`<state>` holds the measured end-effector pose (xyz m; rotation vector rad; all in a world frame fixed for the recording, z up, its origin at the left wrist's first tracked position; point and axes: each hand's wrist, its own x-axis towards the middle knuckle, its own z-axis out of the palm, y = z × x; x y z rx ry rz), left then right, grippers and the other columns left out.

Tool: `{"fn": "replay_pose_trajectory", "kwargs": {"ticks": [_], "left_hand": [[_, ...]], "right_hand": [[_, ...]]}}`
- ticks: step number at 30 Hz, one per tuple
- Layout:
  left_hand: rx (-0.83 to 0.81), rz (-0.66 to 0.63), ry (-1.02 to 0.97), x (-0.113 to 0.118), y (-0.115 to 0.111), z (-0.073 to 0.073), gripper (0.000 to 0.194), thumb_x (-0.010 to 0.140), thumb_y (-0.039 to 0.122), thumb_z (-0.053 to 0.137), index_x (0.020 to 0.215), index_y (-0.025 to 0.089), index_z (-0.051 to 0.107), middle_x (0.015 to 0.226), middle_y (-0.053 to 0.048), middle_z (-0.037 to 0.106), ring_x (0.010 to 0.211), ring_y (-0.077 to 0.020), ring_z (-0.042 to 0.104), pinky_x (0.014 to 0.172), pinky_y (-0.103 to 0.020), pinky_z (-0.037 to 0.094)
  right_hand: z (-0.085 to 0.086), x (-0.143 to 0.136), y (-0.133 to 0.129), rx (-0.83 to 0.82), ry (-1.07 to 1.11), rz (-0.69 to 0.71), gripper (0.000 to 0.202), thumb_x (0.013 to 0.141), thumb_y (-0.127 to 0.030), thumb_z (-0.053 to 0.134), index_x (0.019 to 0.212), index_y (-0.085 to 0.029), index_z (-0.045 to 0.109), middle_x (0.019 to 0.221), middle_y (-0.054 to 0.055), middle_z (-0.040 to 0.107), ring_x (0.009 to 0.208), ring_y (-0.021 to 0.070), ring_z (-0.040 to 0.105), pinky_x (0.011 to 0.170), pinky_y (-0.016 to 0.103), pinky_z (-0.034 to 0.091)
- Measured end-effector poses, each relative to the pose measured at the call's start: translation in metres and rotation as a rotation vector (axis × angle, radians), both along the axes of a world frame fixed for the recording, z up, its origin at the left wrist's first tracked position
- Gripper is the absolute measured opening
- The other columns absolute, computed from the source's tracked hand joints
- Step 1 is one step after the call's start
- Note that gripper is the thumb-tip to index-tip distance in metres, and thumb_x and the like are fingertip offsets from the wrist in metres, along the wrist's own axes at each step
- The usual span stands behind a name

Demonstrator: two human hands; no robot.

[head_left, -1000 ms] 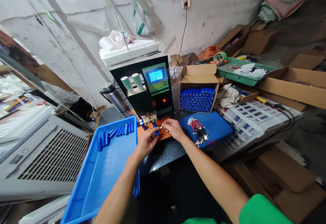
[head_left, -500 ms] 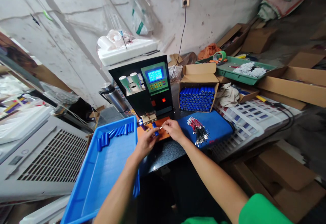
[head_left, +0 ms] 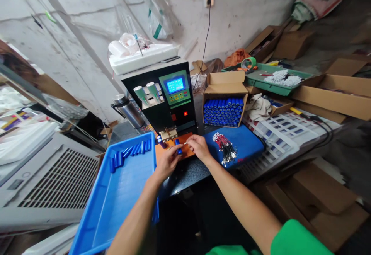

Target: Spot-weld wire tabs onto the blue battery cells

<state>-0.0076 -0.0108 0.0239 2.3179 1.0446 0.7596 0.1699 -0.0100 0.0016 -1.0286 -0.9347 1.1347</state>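
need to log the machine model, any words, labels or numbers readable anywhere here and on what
None can be read.
Machine: its blue screen and the buttons below show marks too small and blurred.
Printed sheets: blocks of print, unreadable.
Blue cells in the cardboard box and the one at the left hand: no legible marking.

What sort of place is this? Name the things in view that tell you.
Probably a small battery-assembly workshop: a spot-welding machine with a screen, a cardboard box of blue cells, and a bundle of wire leads beside the hands.
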Motion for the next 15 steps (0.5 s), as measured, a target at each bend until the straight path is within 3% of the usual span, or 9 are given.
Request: {"fn": "replay_pose_trajectory", "kwargs": {"ticks": [4,9,15], "left_hand": [[0.037,0.021,-0.043,-0.004,0.001,-0.004,0.037,0.092,0.026,0.049,0.127,0.02,0.056,0.094,-0.006,0.063,0.084,-0.0174,0.058,0.082,-0.033,0.049],[0.088,0.03,-0.088,0.0,0.002,-0.004,0.038,0.093,0.026,0.047,0.129,0.019,0.057,0.101,-0.009,0.064,0.091,-0.0182,0.061,0.088,-0.035,0.049],[0.066,0.027,-0.044,0.003,0.001,-0.002,0.037,0.093,0.03,0.049,0.127,0.019,0.059,0.103,-0.01,0.067,0.094,-0.0203,0.062,0.089,-0.036,0.049]], "right_hand": [[0.003,-0.002,0.003,-0.026,-0.044,0.01,0.018,0.066,-0.034,0.061,0.061,-0.018,0.057,0.049,-0.005,0.047,0.045,0.0086,0.04,0.042,0.02,0.028],[0.007,0.002,0.0,-0.059,0.248,-0.149,0.02,0.069,-0.037,0.059,0.068,-0.019,0.051,0.058,-0.006,0.046,0.045,0.007,0.038,0.04,0.019,0.024],[0.007,0.003,-0.007,-0.036,0.197,-0.08,0.023,0.068,-0.039,0.064,0.067,-0.019,0.051,0.057,-0.005,0.046,0.047,0.0067,0.039,0.04,0.018,0.024]]}}
